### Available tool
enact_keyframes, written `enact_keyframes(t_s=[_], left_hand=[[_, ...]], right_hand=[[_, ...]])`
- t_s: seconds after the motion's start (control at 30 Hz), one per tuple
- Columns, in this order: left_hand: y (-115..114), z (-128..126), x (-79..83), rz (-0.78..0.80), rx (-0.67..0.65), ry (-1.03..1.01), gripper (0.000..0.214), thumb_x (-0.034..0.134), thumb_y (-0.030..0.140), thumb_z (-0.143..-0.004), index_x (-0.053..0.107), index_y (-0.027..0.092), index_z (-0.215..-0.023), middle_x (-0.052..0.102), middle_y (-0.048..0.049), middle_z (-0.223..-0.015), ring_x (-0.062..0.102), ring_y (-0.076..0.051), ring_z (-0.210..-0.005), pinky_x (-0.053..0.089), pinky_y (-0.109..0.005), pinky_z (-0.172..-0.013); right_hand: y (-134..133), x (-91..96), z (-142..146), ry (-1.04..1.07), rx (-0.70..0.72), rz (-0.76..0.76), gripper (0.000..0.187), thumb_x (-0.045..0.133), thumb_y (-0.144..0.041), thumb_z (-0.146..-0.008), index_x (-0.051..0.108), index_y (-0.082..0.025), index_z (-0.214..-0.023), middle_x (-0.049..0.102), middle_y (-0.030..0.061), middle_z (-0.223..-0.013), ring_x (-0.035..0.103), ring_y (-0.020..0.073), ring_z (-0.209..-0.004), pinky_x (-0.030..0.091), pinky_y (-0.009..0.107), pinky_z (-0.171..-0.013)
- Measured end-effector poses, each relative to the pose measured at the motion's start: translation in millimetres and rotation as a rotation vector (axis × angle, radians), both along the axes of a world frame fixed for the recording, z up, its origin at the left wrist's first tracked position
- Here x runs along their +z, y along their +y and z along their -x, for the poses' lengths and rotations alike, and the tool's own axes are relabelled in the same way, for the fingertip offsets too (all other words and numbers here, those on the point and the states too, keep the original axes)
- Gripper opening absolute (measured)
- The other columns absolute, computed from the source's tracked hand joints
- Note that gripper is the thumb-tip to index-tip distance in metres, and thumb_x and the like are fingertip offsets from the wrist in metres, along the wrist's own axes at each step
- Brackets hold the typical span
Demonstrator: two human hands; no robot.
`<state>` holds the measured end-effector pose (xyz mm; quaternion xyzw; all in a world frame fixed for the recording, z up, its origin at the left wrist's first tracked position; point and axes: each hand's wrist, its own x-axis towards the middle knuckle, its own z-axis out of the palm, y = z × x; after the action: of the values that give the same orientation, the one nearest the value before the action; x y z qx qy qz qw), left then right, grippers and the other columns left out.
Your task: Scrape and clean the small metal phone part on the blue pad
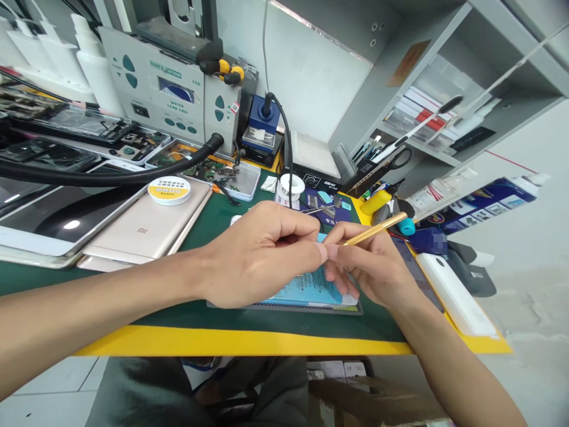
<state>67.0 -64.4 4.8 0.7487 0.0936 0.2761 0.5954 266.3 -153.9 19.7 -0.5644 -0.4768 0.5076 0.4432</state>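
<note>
My left hand hovers over a phone with a light blue sheet lying on the green mat, its fingers curled in and pinched against the right hand's fingertips. What it pinches is hidden. My right hand grips a thin gold-coloured tool like a pen, the shaft pointing up to the right. The tool's tip is covered by the fingers where both hands meet above the phone.
A gold phone with a round yellow-labelled tin lies to the left beside other phones. A grey rework station, black hose, solder spool, parts tray and white device surround the mat. Yellow table edge in front.
</note>
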Motion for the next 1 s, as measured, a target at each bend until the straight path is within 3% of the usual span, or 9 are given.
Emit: enact_keyframes(t_s=[0.23,1.0], left_hand=[[-0.8,1.1,-1.1,0.003,0.017,0.003,0.038,0.054,0.022,-0.092,0.037,0.02,-0.059,0.029,0.0071,-0.056,0.028,-0.007,-0.054,0.02,-0.027,-0.049],[1.6,-0.6,-1.7,-0.007,-0.008,-0.028,0.038,0.054,0.022,-0.094,0.039,0.02,-0.06,0.029,0.0083,-0.055,0.027,-0.006,-0.053,0.02,-0.025,-0.047]], right_hand=[[-0.5,-1.1,-1.2,0.013,0.012,-0.003,0.016,0.081,-0.026,-0.082,0.072,-0.016,-0.073,0.071,0.0011,-0.054,0.057,0.0104,-0.035,0.039,0.015,-0.028],[-1.2,-4.1,-2.7,0.017,0.038,0.002,0.019,0.088,-0.027,-0.082,0.074,-0.015,-0.078,0.073,0.0004,-0.057,0.058,0.0083,-0.037,0.04,0.012,-0.031]])
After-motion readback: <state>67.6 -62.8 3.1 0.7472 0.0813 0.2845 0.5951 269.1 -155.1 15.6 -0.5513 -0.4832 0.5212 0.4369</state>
